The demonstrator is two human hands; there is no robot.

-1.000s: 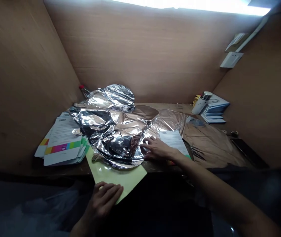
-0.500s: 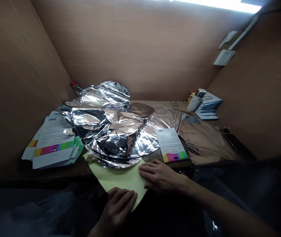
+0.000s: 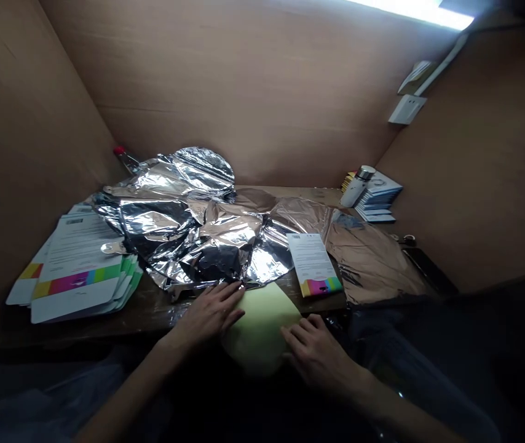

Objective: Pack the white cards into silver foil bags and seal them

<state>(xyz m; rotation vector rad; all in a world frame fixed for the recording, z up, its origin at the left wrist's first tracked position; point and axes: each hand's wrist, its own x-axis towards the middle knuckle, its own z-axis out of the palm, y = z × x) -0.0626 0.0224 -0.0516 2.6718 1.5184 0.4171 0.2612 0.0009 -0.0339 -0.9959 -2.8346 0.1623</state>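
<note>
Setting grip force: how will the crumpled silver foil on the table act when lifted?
Probably floppy: the silver foil lies in loose creases and folds. Likely light for its spread, since it looks thin. Perhaps slippery too, judging by its glossy, mirror-like surface.

Between my left hand [image 3: 214,311] and right hand [image 3: 315,351] I see a pale yellow-green sheet [image 3: 262,329]. Beyond my right hand, a white card [image 3: 309,255] carries a multicoloured band [image 3: 320,286]; beyond my left, the foil [image 3: 219,252] shows silver with coppery tints.
</note>
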